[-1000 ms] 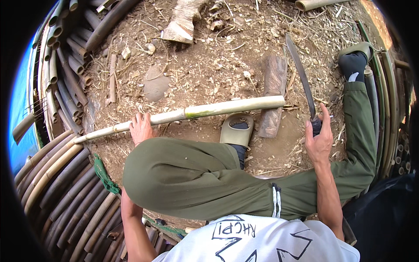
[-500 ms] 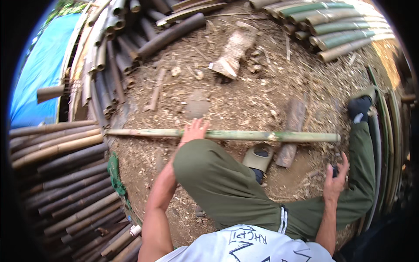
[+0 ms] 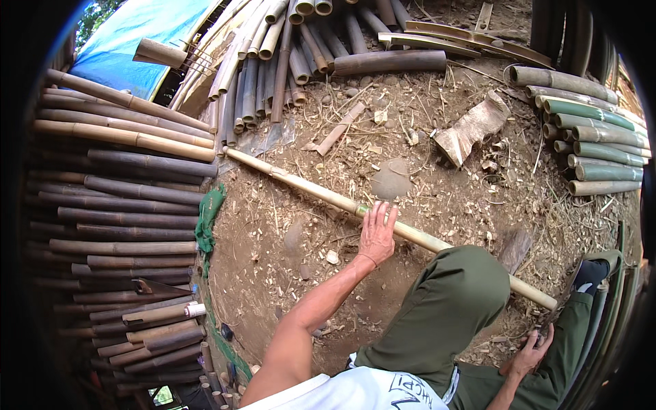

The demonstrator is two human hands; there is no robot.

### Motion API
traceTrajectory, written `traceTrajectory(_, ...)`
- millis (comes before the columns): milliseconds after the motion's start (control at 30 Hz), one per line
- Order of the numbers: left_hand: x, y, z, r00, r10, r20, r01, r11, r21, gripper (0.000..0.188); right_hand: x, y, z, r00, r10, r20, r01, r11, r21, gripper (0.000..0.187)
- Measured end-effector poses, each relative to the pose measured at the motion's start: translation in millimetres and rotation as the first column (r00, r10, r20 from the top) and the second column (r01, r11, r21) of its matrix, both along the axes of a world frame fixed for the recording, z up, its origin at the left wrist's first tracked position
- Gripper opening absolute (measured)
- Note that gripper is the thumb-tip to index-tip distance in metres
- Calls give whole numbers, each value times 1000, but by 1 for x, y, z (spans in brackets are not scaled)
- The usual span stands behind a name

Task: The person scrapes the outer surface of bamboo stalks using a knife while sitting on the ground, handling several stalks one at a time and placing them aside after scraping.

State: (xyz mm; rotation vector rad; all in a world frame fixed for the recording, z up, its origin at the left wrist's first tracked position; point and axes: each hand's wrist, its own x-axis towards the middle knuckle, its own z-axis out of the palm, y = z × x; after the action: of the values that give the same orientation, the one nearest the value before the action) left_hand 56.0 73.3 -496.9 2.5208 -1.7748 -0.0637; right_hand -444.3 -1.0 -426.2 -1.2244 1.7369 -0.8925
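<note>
Under the unclenched left hand (image 3: 378,237), bamboo pole (image 3: 420,238), one end near right hand (image 3: 525,354) clasping knife (image 3: 552,315)

We wear a white cloth shirt (image 3: 335,392) with bold black line markings (image 3: 408,399), loose olive-green cloth trousers (image 3: 444,301) with a pale flat drawstring (image 3: 451,385), a dark cloth sock (image 3: 589,275) and a dull-green slipper (image 3: 607,257); both forearms (image 3: 336,287) are bare.

In front of me is brown earth ground (image 3: 256,311), strewn with pale chips (image 3: 441,205). My bamboo pole (image 3: 328,196) slants over it from near the far left corner; I can't tell whether all of it touches. A grey stone (image 3: 391,180) lies mid-ground, a log piece (image 3: 475,128) toward the far right corner, green cloth (image 3: 209,217) along the left edge.
</note>
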Motion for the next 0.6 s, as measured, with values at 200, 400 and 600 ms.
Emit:
traceTrajectory(200,58,-6,-20,993,-105,53,91,972,219,40,11,8,3,993,-26,117,29,999,-22,50)
traceTrajectory(400,116,-104,107,978,-205,-39,202,977,-69,48,-16,-6,35,901,-195,387,325,895,-306,46)
traceTrajectory(600,104,-194,379,973,-197,120,219,631,-744,57,-32,-21,60,886,-264,381,368,900,-233,31)
